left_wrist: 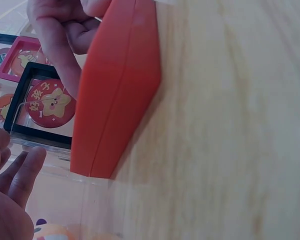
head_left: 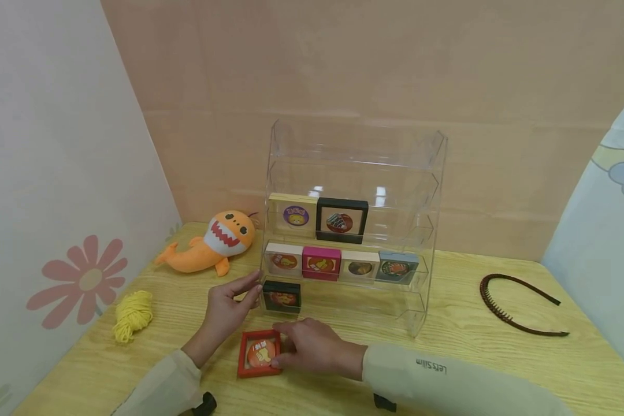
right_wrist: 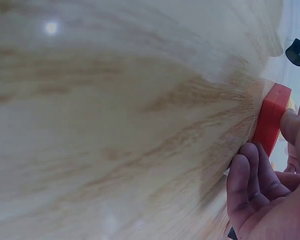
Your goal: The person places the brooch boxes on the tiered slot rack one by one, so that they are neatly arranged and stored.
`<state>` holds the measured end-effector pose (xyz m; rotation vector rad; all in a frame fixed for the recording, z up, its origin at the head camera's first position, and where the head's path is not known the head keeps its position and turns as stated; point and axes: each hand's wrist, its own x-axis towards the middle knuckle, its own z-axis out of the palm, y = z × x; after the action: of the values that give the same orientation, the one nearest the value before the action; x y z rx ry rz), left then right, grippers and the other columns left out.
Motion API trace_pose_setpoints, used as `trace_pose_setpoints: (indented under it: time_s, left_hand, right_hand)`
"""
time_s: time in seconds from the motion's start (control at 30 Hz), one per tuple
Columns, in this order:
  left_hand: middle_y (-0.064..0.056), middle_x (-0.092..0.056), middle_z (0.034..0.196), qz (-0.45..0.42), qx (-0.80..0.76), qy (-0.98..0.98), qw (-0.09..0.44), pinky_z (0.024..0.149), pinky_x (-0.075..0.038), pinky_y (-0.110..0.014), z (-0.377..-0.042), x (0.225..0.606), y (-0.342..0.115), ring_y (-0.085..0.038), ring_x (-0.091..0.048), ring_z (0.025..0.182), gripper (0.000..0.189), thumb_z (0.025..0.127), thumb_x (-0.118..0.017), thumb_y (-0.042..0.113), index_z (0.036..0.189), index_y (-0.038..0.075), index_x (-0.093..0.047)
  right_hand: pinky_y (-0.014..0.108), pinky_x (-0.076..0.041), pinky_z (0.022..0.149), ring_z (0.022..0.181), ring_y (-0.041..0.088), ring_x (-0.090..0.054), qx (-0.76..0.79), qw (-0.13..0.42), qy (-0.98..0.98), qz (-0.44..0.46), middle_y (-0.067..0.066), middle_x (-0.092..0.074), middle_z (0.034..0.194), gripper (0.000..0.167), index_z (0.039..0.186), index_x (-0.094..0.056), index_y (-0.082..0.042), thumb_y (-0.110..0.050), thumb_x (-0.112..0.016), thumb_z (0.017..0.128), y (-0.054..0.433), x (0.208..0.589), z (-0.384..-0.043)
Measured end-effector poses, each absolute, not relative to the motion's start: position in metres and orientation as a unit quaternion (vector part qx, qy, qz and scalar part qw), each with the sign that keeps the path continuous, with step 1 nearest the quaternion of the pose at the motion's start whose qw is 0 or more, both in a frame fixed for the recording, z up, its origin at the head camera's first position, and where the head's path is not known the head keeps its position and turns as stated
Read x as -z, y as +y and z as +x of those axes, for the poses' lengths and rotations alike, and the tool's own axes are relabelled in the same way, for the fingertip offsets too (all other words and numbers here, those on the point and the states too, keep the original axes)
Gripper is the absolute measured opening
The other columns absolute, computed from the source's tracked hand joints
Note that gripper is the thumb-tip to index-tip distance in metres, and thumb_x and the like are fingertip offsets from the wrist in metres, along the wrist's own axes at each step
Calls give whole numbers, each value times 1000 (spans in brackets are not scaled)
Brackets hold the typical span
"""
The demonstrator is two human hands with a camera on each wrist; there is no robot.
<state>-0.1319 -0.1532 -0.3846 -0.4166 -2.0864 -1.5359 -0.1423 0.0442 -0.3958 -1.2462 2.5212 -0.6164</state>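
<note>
My right hand (head_left: 314,346) pinches a red square display frame (head_left: 242,358) by its right side, thumb on the front; an orange-red round badge shows inside. In the left wrist view the red frame (left_wrist: 115,90) stands close over the table. My left hand (head_left: 227,306) touches the left edge of a clear acrylic tiered rack (head_left: 405,303), its fingers (left_wrist: 25,175) fairly straight. Next to that hand, a black frame (head_left: 282,309) with a red star badge sits on the bottom tier. Several framed badges fill the tier above, among them a pink frame (head_left: 321,251).
Two frames, one cream (head_left: 291,198) and one black (head_left: 341,202), stand higher on the rack. Left of it lie an orange plush shark (head_left: 197,256) and a yellow yarn bundle (head_left: 133,315). A brown toothed headband (head_left: 491,297) lies at the right.
</note>
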Motion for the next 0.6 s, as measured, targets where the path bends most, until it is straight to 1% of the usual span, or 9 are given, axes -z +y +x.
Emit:
trace_pose_setpoints:
  time_s: [0.1,0.17,0.27,0.4,0.6]
  left_hand:
    - [-27,-64,104,-159,564,-768,259,53,-58,-35,-132,385,-154,-37,-65,82,29,80,-63,-19,109,-15,-64]
    - [-27,-64,104,-161,564,-767,260,53,-58,-34,-132,385,-154,-37,-66,82,29,80,-63,-19,109,-15,-64]
    - [-27,-64,104,-159,565,-767,258,53,-58,-34,-132,386,-154,-36,-66,82,29,81,-63,-19,109,-15,-64]
    - [-26,-63,106,-150,568,-769,251,54,-58,-33,-131,386,-154,-34,-66,84,29,82,-63,-18,110,-14,-64]
    - [-26,-64,106,-155,564,-770,254,54,-58,-33,-132,386,-154,-34,-66,84,28,82,-63,-17,110,-14,-64]
  right_hand:
    - [14,-48,60,66,-5,-55,213,143,866,-428,-12,-67,79,65,133,-53,-5,-45,-69,84,45,395,-142]
    - [13,-47,57,62,-4,-54,215,154,866,-425,-14,-64,73,65,133,-53,-5,-45,-69,85,45,394,-142]
    - [14,-47,57,60,-3,-53,217,171,866,-417,-15,-60,67,64,131,-54,-4,-45,-69,84,45,392,-142]
    - [17,-49,63,64,-2,-53,221,183,866,-410,-15,-60,72,61,128,-56,-6,-45,-70,84,45,390,-141]
    - [18,-49,64,66,-2,-54,230,164,863,-418,-14,-61,74,59,124,-57,-7,-46,-71,82,47,392,-140]
